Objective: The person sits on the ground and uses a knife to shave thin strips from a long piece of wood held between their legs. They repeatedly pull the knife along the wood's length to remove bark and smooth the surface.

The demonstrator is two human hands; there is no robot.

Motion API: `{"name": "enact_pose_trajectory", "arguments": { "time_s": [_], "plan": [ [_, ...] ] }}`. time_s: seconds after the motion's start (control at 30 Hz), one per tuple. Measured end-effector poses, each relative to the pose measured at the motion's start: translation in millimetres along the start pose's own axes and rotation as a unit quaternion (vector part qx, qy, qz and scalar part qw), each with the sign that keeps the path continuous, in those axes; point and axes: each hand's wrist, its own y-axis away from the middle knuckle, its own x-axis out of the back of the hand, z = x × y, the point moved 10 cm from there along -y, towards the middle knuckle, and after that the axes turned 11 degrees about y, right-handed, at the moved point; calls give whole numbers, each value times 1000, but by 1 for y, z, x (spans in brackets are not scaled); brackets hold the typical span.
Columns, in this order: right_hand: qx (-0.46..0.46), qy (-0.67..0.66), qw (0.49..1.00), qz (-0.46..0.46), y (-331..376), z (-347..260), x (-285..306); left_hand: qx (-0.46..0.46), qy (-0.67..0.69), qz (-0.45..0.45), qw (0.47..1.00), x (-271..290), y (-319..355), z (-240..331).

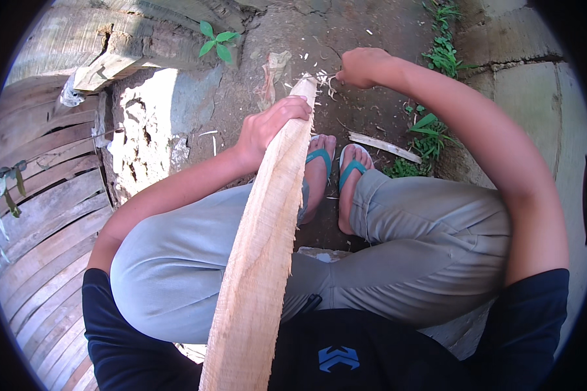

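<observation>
A long, pale wooden plank [257, 247] runs from the lower edge of the view, between my knees, up to a narrow tip. Its right edge is rough and splintered. Near the far end my left hand [274, 127] is wrapped over the plank's left side, fingers on top. My right hand [366, 68] is closed in a fist just right of the tip. A thin sliver shows between that fist and the wood, but what the fist holds is mostly hidden. Curled wood shavings [332, 88] lie around the tip.
My feet in teal-strapped flip-flops [319, 155] are on the dirt ground below the plank. A loose wood strip [385, 147] lies to their right. Slatted wood [52, 228] stands at left, a log [156, 36] at far left, and concrete slabs [528, 98] at right.
</observation>
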Motion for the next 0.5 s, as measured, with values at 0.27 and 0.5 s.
{"name": "enact_pose_trajectory", "arguments": {
  "time_s": [0.27,0.5],
  "plan": [
    [27,-62,995,75,7,22,42,-7,-1,-2,1000,-2,-3,-2],
    [50,-53,991,112,18,11,66,-8,10,2,1000,-2,-3,0]
  ]
}}
